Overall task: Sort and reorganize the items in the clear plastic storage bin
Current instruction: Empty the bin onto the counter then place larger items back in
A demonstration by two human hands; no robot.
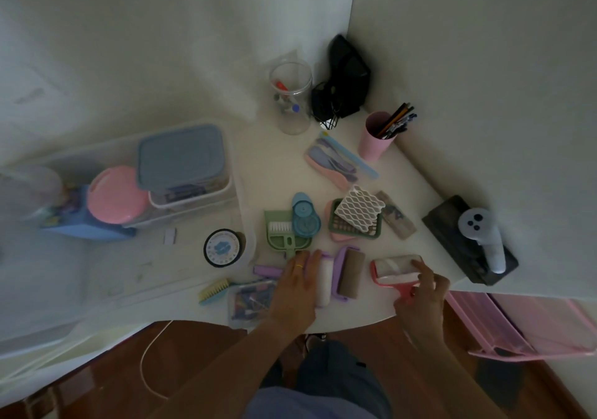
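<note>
The clear plastic storage bin (240, 225) stands at the left of the white table, holding a blue-lidded box (181, 157), a pink round lid (116, 195) and a blue item (80, 221). My left hand (298, 283) lies flat, fingers straight, on a white lint roller (324, 284) beside a purple roller with a brown core (349, 273). My right hand (420, 289) grips the handle of a red-pink lint roller (392, 270) near the table's front edge. A green dustpan with brush (281, 234) and a blue round dispenser (305, 216) lie just behind.
A round black-rimmed tin (223, 247), a small brush (214, 291) and a clear pouch (248, 302) sit front left. Farther back are a green basket with a white grid (357, 215), a pink pen cup (376, 137), a glass jar (290, 95) and a black tray (468, 241).
</note>
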